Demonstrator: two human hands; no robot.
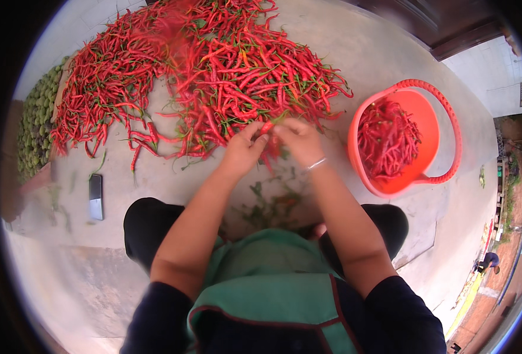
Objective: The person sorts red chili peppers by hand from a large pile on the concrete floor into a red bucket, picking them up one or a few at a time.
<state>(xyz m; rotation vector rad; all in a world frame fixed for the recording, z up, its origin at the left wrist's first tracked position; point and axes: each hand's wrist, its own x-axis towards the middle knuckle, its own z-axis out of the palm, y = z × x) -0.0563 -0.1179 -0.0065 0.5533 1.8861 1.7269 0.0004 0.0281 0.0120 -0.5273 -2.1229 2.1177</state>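
In front of me, my left hand (pixel 244 148) is closed on a red chili pepper (pixel 266 128), pinching it between the fingertips. My right hand (pixel 301 141), a thin band at its wrist, has its fingers closed at the pepper's green stem (pixel 280 117). Both hands are at the near edge of a big heap of red chili peppers (pixel 255 74) spread over the concrete floor. To the right, a red-orange basket (pixel 431 127) with a tall handle holds many red peppers (pixel 388 141). Below my hands lie scattered green stems (pixel 267 203).
A dark phone (pixel 95 197) lies on the floor at the left. Green roundish produce (pixel 39 112) is piled at the far left. My knees (pixel 149 227) flank the stems. Outside at the far right, a person (pixel 488 261) is bent over.
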